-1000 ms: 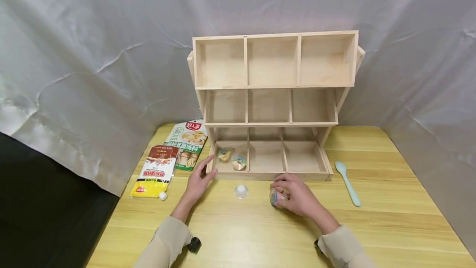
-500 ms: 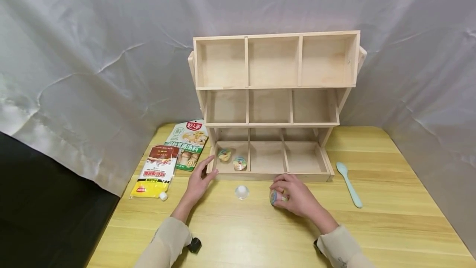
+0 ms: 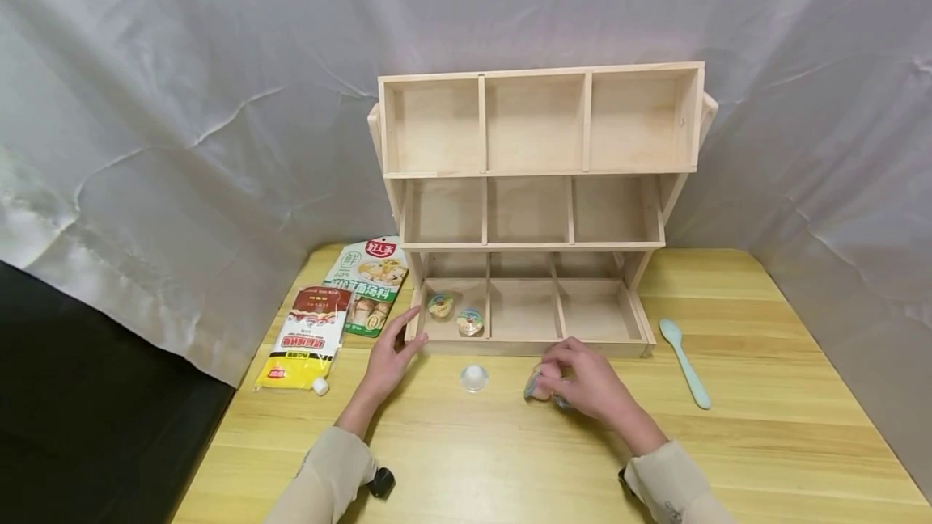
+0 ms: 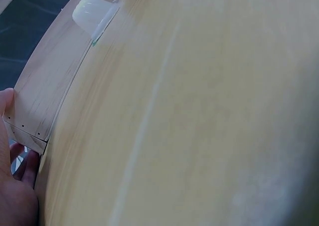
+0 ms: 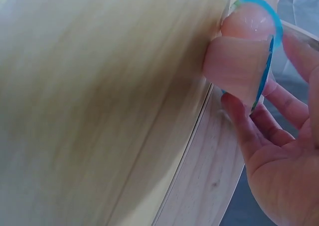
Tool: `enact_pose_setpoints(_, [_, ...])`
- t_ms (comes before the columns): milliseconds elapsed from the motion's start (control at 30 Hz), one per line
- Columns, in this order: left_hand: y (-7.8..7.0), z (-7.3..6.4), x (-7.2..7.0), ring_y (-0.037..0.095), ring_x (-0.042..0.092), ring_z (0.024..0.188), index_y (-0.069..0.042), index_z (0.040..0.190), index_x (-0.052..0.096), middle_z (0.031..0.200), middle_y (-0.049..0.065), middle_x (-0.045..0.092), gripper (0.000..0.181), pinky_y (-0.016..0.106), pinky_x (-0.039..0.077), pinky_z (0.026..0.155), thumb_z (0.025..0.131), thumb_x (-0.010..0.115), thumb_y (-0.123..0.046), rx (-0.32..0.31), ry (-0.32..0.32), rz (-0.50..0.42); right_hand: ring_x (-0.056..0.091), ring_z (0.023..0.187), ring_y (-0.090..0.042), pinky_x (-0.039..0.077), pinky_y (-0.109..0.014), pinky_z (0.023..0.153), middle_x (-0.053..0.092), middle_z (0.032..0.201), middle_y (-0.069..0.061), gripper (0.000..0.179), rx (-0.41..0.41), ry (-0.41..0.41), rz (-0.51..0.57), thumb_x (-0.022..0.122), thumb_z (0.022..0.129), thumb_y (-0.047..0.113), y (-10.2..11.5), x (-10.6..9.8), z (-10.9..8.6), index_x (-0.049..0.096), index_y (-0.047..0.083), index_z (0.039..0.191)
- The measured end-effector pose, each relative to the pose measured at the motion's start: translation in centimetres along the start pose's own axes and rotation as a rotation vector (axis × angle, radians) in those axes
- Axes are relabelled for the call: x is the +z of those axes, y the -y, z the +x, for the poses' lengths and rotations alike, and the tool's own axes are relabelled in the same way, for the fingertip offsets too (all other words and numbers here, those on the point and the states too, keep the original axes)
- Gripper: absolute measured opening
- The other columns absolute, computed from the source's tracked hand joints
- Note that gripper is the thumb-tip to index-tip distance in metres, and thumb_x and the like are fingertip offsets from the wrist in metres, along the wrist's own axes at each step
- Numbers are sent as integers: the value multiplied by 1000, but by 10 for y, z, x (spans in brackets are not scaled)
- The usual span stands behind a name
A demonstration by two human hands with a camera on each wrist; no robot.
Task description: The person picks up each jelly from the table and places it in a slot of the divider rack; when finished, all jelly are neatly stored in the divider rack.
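Note:
My right hand (image 3: pixel 586 378) holds a pink jelly cup (image 5: pixel 237 66) with a blue-edged lid between thumb and fingers, low over the table. A second pink jelly cup (image 5: pixel 251 21) sits against it within the same hand; in the head view the fingers largely hide both. My left hand (image 3: pixel 387 358) grips the front left corner of a wooden rack (image 3: pixel 527 348), thumb on its front board and fingers round the side. Two jelly cups, a yellowish one (image 3: pixel 440 306) and another (image 3: pixel 470 322), lie in its bottom left compartment. Between my hands a whitish jelly cup (image 3: pixel 475 377) stands lid-down.
Left of the rack lie a green-and-white food pouch (image 3: pixel 369 281) and a red, white and yellow pouch (image 3: pixel 306 338) with a white cap (image 3: pixel 319 386). A pale green spoon (image 3: pixel 684 364) lies to the right. Grey cloth (image 3: pixel 218 103) hangs behind and beside the table.
My right fingers have shifted on the jelly cup, which has tipped, and part of a second cup now shows beneath them. My left hand has stayed at the rack's corner.

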State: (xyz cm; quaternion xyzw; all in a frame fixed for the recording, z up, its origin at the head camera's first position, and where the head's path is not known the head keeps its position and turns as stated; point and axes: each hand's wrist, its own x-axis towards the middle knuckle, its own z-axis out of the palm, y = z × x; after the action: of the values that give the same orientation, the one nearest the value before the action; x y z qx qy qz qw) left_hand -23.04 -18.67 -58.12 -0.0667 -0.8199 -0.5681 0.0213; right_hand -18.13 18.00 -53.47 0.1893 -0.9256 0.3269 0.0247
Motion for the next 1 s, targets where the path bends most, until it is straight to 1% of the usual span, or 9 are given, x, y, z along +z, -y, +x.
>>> enact_pose_setpoints(100, [0, 0, 0, 31, 33, 154, -24, 155, 48, 164, 5, 40, 57, 48, 32, 125, 102, 66, -36, 15, -4, -7, 68, 100, -20, 59, -44, 90, 71, 108, 0, 12, -6, -22, -6, 79, 93, 23, -1, -2, 1, 79, 16, 103])
enact_pose_setpoints(233, [0, 1, 0, 34, 34, 154, -23, 155, 48, 164, 8, 40, 58, 50, 31, 125, 102, 67, -35, 26, -13, -12, 69, 95, -17, 59, -41, 87, 71, 102, 2, 6, 3, -52, 14, 79, 93, 19, -4, -3, 2, 80, 17, 98])
enact_pose_setpoints(367, [0, 1, 1, 31, 34, 154, -27, 155, 48, 164, 5, 40, 57, 48, 32, 125, 102, 67, -35, 8, -8, -3, 67, 90, -13, 59, -34, 82, 71, 97, 5, 6, 19, -78, 28, 82, 91, 21, -6, -2, 2, 81, 17, 94])
enact_pose_setpoints(467, [0, 0, 0, 30, 34, 154, -29, 155, 48, 164, 3, 40, 56, 47, 32, 126, 102, 66, -35, -3, -3, 2, 67, 88, -12, 59, -31, 81, 71, 94, 6, 7, 30, -93, 36, 83, 90, 22, -7, -2, 2, 80, 16, 92])
enact_pose_setpoints(600, [-2, 0, 0, 31, 33, 155, -28, 155, 47, 165, 3, 39, 56, 47, 31, 126, 103, 66, -36, 0, 0, 5, 68, 88, -12, 59, -32, 81, 69, 93, 6, 5, 48, -108, 47, 83, 90, 20, -7, -4, 1, 79, 16, 90])
enact_pose_setpoints(733, [-2, 0, 0, 30, 34, 154, -28, 155, 47, 165, 3, 40, 56, 47, 32, 125, 103, 66, -36, 0, -1, 5, 69, 90, -14, 60, -34, 83, 68, 94, 7, 5, 63, -118, 49, 82, 91, 20, -4, -9, 1, 79, 16, 92])
enact_pose_setpoints(867, [0, 1, 0, 28, 34, 154, -28, 155, 47, 164, 2, 40, 55, 47, 33, 125, 103, 66, -33, -3, -4, 2, 71, 92, -16, 61, -37, 84, 68, 95, 7, 7, 55, -129, 58, 82, 91, 20, -2, -13, 1, 79, 15, 94])
enact_pose_setpoints(1000, [1, 0, 1, 28, 33, 155, -26, 155, 48, 164, 2, 40, 55, 47, 33, 125, 103, 66, -30, -1, -7, -1, 70, 91, -14, 62, -36, 83, 68, 94, 8, 7, 50, -138, 62, 83, 90, 21, 1, -15, 2, 78, 16, 92])
